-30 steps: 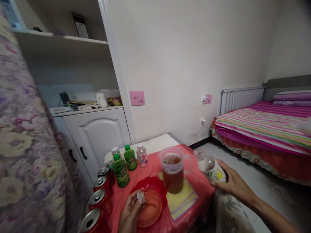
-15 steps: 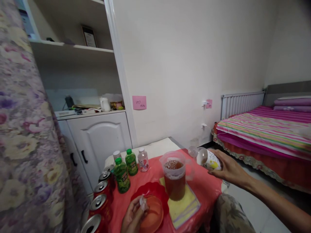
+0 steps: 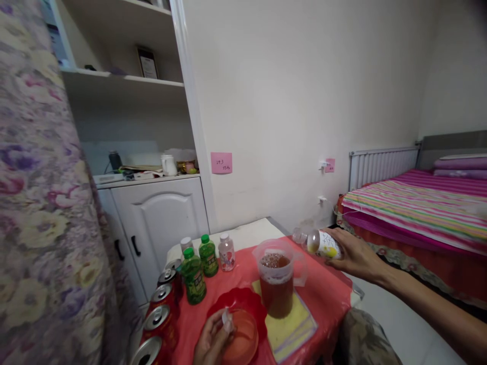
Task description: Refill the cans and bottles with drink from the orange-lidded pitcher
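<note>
My right hand wraps round a clear plastic bottle with a white and yellow label. The bottle lies nearly sideways in the air, its clear end pointing left, just right of the jug. A translucent jug of brown, frothy liquid stands upright on a folded yellow cloth. With thumb and fingers, my left hand pinches a small whitish translucent piece, its kind unclear. Below that hand an orange round dish sits in a red scalloped bowl.
Several opened red drink cans line the left table edge. Two green-capped bottles and a small clear bottle stand behind the bowl. A red cover lies over the table. A striped bed is at right.
The view has shifted slightly, so everything sits a little differently in the picture. The bottle in my right hand is turned a bit nearer to level. Both hands keep their hold.
</note>
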The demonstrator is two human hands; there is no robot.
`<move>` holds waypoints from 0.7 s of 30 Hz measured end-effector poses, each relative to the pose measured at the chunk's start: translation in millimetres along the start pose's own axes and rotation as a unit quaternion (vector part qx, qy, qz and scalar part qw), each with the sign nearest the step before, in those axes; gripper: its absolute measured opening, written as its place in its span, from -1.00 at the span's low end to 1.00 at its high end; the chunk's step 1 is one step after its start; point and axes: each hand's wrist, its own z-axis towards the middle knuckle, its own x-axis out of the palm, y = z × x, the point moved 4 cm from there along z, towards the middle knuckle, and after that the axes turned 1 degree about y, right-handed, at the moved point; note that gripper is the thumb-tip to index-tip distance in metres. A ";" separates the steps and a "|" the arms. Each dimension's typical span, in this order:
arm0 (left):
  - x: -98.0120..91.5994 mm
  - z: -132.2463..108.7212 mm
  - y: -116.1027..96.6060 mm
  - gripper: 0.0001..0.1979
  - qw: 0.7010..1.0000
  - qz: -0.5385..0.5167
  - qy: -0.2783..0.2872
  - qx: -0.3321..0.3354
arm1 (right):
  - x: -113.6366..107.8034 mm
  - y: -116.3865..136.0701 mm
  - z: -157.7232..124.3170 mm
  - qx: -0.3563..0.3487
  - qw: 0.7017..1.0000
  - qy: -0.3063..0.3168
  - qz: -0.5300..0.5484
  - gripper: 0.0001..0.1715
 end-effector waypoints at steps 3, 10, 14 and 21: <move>-1.7 1.8 0.8 -0.39 1.000 0.005 0.007 -0.004 | -0.6 2.6 3.0 0.015 0.999 0.026 -0.018 -0.27; -7.4 7.9 2.2 -0.40 0.999 0.027 0.037 -0.012 | -7.1 13.5 8.6 0.015 0.998 0.026 -0.047 -0.28; -6.6 5.2 -1.4 -0.38 0.999 0.024 0.032 -0.017 | -7.8 17.1 10.7 0.009 0.998 0.025 -0.061 -0.27; -0.7 0.1 -7.4 -0.39 0.999 0.023 0.031 -0.015 | -7.7 23.6 16.1 -0.024 0.996 0.019 -0.079 -0.33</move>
